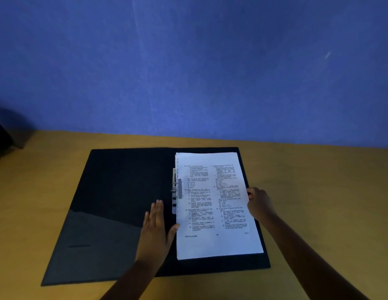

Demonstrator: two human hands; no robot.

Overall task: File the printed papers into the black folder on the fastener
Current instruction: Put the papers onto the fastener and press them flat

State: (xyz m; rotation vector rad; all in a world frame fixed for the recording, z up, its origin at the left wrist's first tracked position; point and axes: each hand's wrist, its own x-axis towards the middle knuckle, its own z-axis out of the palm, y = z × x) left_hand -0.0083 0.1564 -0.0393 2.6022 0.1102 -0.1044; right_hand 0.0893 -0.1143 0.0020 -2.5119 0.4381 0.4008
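A black folder (115, 191) lies open on the table. A stack of white printed papers (214, 204) rests on its right half, with the left margin along the fastener (175, 191) at the spine. My left hand (156, 232) lies flat on the folder just left of the papers, fingers spread, thumb touching the stack's left edge. My right hand (259, 204) pinches the right edge of the papers about halfway up the page.
The wooden table (318, 191) stretches out on both sides of the folder. A blue wall rises behind it. A dark object (2, 137) sits at the far left edge of the table.
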